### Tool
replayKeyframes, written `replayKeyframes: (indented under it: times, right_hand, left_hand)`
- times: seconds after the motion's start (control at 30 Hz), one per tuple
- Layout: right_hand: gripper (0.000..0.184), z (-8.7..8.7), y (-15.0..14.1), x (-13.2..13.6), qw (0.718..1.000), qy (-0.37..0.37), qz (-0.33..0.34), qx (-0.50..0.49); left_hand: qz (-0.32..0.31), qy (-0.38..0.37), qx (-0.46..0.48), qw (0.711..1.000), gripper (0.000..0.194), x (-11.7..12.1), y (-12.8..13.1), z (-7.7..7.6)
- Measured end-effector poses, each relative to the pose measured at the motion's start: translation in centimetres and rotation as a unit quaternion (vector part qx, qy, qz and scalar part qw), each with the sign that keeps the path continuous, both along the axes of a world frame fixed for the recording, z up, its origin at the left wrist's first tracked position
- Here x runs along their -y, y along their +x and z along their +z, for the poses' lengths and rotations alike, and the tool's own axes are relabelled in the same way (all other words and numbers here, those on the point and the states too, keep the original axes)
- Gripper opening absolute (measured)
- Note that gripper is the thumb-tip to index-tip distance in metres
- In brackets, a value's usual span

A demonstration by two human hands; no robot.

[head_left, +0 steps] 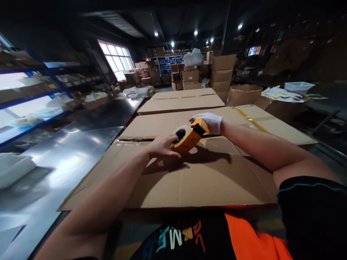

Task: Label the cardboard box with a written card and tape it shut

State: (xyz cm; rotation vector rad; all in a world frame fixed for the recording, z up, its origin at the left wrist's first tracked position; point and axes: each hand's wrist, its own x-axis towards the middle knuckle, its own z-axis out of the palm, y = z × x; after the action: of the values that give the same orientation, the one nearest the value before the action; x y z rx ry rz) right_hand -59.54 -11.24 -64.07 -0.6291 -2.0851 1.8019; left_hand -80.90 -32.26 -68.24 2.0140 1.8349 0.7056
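A steel table runs toward nine o'clock, bearing a white bundle at nine and pale packs toward ten. The blue shelf at ten carries boxes and bags.

Orange-yellow tape dispenser in the grip, white glove beside it, plain brown cardboard carton beneath.

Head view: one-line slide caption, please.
Left hand holding a yellow tape dispenser over a large cardboard box, white-gloved right hand at its upper end, metal table alongside.
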Motion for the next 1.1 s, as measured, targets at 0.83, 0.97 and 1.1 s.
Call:
replayKeyframes:
  times: [0.83, 0.97, 1.1]
  right_hand:
    - [0.024, -2.3, 0.5, 2.1, 0.971, -0.229, 0.012, -0.064]
    - [0.034, -1.7, 1.0, 2.7, 0.971, -0.233, 0.025, -0.04]
    - [0.026, -1.6, 1.4, 2.7, 0.971, -0.227, 0.06, -0.04]
  left_hand:
    - [0.034, 0.028, 0.261, 0.964, 0.092, 1.2, -2.6, -2.4]
    - [-0.009, 0.044, 0.055, 0.997, 0.088, 1.4, -3.6, -1.1]
    - [-0.012, 0.052, 0.029, 0.998, 0.104, 1.7, -3.5, -0.8]
